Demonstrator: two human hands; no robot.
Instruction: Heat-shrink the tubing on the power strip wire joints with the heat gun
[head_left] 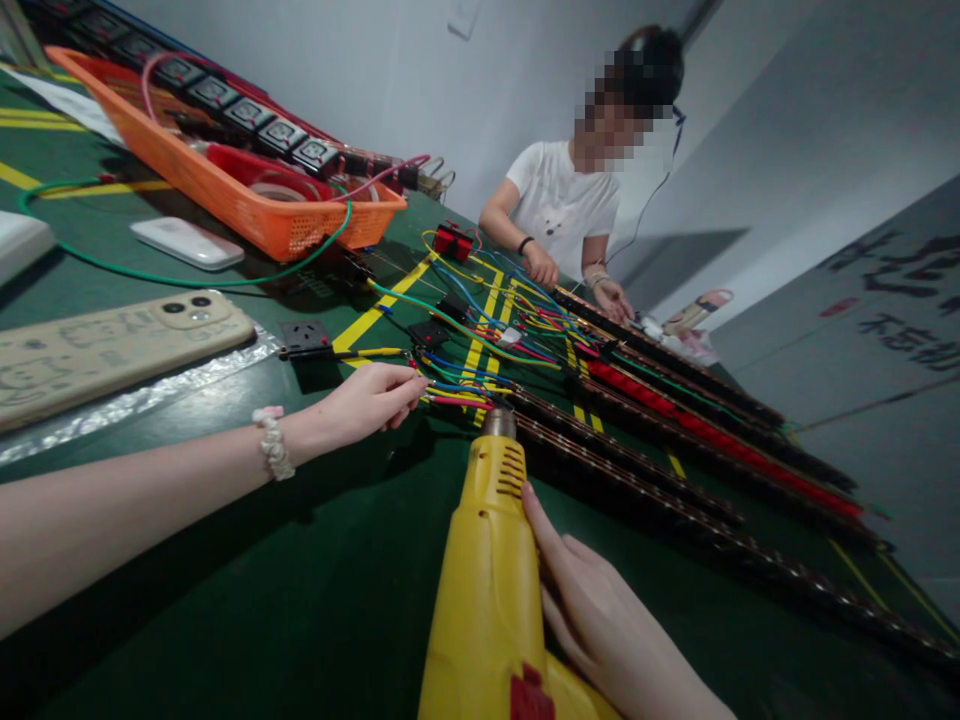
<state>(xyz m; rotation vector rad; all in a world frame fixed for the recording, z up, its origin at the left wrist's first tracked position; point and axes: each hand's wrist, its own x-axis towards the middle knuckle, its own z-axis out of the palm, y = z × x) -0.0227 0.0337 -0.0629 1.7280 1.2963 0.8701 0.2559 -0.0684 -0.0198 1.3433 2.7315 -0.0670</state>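
My right hand point(581, 590) is closed around a yellow heat gun point(491, 560) whose metal nozzle point(499, 424) points away from me. Just past the nozzle lies a bundle of coloured wires point(457, 398) in red, yellow and blue. My left hand point(371, 402), a scrunchie on its wrist, pinches the wires' ends left of the nozzle. The wires run into a long dark strip point(615, 475) that stretches to the right across the green table. The heat gun's grip is partly hidden by my hand.
An orange basket point(300, 225) with cables stands at the back left. A phone point(127, 350), a white mouse-like device point(187, 243) and a black socket point(306, 340) lie on the left. Across the table a person point(562, 200) handles other strips. More wired strips point(720, 430) lie right.
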